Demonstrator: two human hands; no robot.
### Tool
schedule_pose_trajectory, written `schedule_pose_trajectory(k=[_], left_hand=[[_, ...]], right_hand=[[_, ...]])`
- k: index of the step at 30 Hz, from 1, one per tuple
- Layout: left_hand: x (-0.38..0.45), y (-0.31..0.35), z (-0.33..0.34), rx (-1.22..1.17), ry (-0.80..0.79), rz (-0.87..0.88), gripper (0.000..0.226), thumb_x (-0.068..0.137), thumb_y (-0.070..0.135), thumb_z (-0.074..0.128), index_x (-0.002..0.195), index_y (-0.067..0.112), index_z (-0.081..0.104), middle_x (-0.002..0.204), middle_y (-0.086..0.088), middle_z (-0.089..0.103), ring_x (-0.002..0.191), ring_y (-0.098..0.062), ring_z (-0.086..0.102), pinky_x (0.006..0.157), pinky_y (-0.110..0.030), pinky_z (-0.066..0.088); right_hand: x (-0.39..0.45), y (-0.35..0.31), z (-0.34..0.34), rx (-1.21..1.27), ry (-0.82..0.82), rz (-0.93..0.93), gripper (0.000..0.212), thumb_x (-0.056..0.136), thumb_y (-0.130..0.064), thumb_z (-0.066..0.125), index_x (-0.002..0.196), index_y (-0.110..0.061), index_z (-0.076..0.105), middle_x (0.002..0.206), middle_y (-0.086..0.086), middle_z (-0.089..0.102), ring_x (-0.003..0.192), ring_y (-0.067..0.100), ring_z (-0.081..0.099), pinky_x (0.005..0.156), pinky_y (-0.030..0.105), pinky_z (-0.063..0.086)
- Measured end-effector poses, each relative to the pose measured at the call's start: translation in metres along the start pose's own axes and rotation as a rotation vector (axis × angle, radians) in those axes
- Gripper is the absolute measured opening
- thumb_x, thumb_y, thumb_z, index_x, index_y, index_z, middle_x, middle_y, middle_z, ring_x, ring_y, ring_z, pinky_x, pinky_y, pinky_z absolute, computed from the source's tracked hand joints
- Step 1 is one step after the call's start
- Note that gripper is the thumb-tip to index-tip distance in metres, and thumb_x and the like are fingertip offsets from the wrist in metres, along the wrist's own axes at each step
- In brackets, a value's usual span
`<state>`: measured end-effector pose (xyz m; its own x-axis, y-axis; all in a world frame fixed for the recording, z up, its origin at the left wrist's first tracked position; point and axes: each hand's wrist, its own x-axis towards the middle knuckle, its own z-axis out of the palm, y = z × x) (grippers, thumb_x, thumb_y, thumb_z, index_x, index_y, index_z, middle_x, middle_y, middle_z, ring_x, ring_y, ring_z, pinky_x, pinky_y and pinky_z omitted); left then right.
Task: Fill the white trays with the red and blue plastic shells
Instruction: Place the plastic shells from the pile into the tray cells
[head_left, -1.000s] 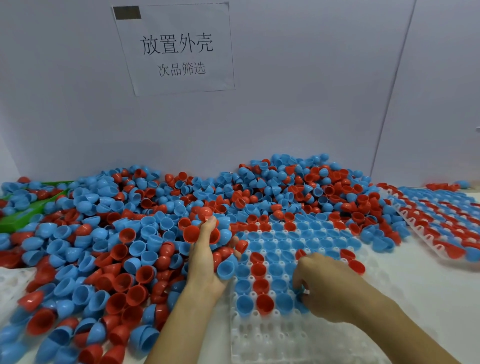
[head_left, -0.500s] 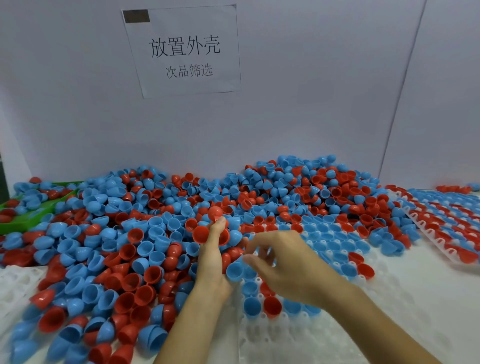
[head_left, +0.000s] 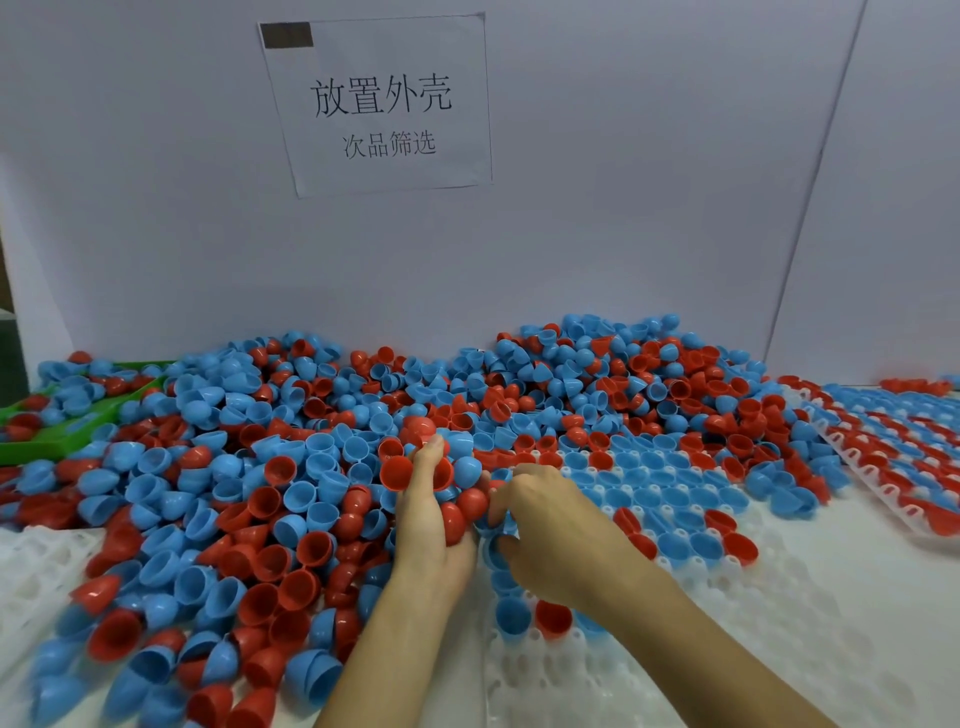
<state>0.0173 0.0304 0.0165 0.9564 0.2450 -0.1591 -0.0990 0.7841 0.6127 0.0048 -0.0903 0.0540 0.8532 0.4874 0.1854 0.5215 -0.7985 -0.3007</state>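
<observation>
Glossy red and blue dome-shaped plastic shells (head_left: 270, 499), hollow like small cups, lie heaped across the frame's left and centre. The left hand (head_left: 434, 525) cradles several in curled fingers. The right hand (head_left: 550, 535), just beside it, has fingers bent among blue shells on the white dimpled plastic tray (head_left: 727, 623), lower right, partly filled.

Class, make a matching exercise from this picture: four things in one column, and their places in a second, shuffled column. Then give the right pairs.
Things
1. paper sign
2. green tray
3. left hand
4. right hand

Places
A. far left edge, under shells
B. on the back wall
C. over the near white tray
D. at the edge of the loose shell pile, cupping shells

Pairs: 1-B, 2-A, 3-D, 4-C
</observation>
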Motion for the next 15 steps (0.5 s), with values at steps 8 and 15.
schedule_pose_trajectory(k=[8,15], left_hand=[[-0.003,0.002,0.0,-0.076,0.042,-0.073,0.031,0.088,0.03,0.072,0.107,0.007,0.066,0.081,-0.013,0.068,0.072,-0.022,0.066,0.067,-0.035,0.061],[-0.002,0.003,-0.001,-0.154,0.076,-0.122,0.052,0.086,0.034,0.075,0.126,0.003,0.062,0.086,-0.014,0.069,0.073,-0.022,0.066,0.059,-0.028,0.056]], right_hand=[[-0.007,0.018,-0.012,0.177,-0.01,0.016,0.029,0.094,-0.002,0.056,0.113,-0.015,0.074,0.081,-0.01,0.065,0.059,-0.001,0.054,0.051,0.009,0.042],[-0.01,0.037,-0.02,0.38,0.022,0.128,0.022,0.09,-0.003,0.063,0.098,-0.017,0.078,0.057,0.003,0.068,0.052,0.021,0.064,0.058,0.028,0.059]])
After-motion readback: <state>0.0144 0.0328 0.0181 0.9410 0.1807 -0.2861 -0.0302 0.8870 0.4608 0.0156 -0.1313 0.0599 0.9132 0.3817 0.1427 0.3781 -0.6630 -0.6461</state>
